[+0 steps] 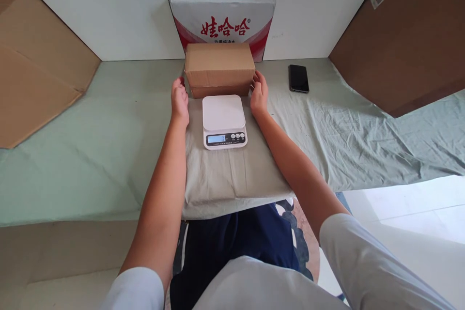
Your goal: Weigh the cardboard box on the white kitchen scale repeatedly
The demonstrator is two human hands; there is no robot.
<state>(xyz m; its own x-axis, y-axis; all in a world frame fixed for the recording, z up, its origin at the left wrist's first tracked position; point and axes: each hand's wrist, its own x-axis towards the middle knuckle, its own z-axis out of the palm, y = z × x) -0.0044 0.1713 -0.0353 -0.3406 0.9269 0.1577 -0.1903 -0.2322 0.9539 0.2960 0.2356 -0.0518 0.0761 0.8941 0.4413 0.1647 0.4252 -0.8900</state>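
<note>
Brown cardboard, closed rectangular box (220, 60): stands on the pale green cloth (101, 131) spread over the work surface, its long side facing the person, between the two hands. Behind it, a white carton with red lettering and red side bands (223, 14); the box covers the lower part of its front.

Left hand (179, 101): at the left end of the box, fingers loosely bent and pointing forward, a thin gap visible next to the box's front corner. Whether any finger presses on the cardboard, cannot tell.

Right hand (259, 93): at the right end, fingers curved, tips close against the box's side near the front corner. Firmness of hold, cannot tell.

White plastic digital scale (224, 114): flat on the cloth just in front of the box, between the wrists. Square plate with rounded corners; black control strip facing the person, with a lit bluish display (217, 138) at its left and three round pale buttons (238, 136) at its right. Small digit reads like 0.

Black smartphone (298, 78): lies on the cloth to the right, apart from the right hand. Large brown cardboard panels stand at far left (39, 72) and far right.
</note>
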